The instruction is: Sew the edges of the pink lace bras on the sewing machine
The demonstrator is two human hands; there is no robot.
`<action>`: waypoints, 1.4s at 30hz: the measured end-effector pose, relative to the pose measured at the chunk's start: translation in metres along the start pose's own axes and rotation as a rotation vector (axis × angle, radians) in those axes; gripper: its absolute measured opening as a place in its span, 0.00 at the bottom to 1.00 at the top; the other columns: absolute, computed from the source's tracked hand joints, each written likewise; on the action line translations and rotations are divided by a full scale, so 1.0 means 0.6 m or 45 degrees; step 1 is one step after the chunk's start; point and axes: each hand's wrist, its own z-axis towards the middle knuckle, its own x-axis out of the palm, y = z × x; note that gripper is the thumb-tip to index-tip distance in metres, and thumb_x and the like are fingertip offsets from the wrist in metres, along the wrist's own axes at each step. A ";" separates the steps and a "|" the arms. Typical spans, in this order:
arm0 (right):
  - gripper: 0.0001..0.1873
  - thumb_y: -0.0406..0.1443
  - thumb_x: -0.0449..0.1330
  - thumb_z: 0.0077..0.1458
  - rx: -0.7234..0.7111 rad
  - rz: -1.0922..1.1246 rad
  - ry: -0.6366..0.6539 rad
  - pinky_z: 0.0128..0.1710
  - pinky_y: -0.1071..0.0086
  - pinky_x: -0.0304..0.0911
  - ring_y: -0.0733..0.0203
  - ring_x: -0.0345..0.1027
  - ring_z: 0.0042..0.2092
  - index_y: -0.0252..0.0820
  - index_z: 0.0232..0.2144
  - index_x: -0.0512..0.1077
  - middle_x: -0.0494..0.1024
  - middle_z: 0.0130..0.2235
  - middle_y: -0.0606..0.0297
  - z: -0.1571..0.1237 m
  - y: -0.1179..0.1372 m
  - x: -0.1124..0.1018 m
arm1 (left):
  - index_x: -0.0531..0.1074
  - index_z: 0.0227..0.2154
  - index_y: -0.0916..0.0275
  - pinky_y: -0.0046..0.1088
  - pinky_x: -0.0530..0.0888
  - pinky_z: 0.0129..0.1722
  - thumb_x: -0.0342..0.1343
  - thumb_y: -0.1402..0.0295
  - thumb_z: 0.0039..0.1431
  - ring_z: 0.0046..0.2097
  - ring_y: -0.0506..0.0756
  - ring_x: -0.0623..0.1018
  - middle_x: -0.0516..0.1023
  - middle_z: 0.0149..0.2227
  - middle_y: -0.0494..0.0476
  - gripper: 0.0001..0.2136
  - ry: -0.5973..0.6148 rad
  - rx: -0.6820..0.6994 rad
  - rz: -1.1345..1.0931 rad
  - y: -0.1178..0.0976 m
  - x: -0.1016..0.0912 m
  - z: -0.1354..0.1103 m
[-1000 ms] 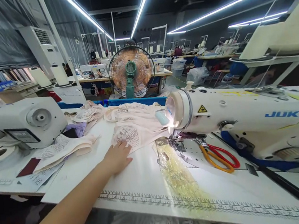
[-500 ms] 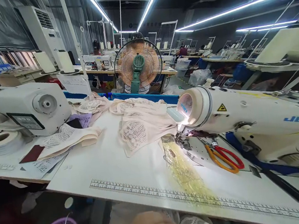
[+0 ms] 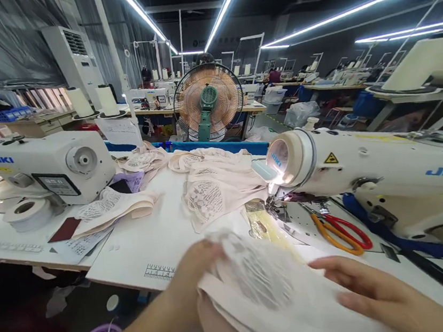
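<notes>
Lace-panelled cream piece is up over the worktop's near edge, bunched between both hands. Left hand is at its left side, too blurred to tell how the grip stands. Right hand lies on top, fingers stretched flat. Scissors and the sewing machine sit close towards the far right, and loose lace could snag there, I'd judge.

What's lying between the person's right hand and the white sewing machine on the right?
Scissors with orange and red handles lie on the table there, between the right hand and the sewing machine, as the head view shows.
</notes>
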 end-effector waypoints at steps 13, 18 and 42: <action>0.11 0.24 0.53 0.51 -0.192 -1.015 -0.258 0.37 0.67 0.54 0.56 0.63 0.40 0.41 0.27 0.72 0.73 0.36 0.57 0.201 0.038 0.093 | 0.70 0.42 0.65 0.47 0.69 0.50 0.55 0.59 0.50 0.50 0.67 0.71 0.74 0.45 0.66 0.19 -0.910 0.806 2.027 -0.153 -0.136 0.133; 0.10 0.22 0.54 0.49 -0.273 -1.175 -0.272 0.31 0.67 0.53 0.57 0.64 0.34 0.39 0.27 0.71 0.72 0.30 0.58 0.187 0.032 0.096 | 0.69 0.43 0.62 0.35 0.72 0.48 0.42 0.72 0.61 0.47 0.57 0.74 0.75 0.44 0.62 0.13 0.114 1.136 2.467 -0.045 -0.026 0.168; 0.15 0.30 0.46 0.58 -0.768 -0.845 -0.359 0.45 0.57 0.69 0.52 0.69 0.47 0.36 0.43 0.70 0.75 0.46 0.51 0.073 -0.019 0.074 | 0.69 0.43 0.70 0.39 0.72 0.48 0.53 0.63 0.57 0.48 0.62 0.73 0.73 0.47 0.68 0.16 0.603 0.900 2.666 0.067 0.047 0.282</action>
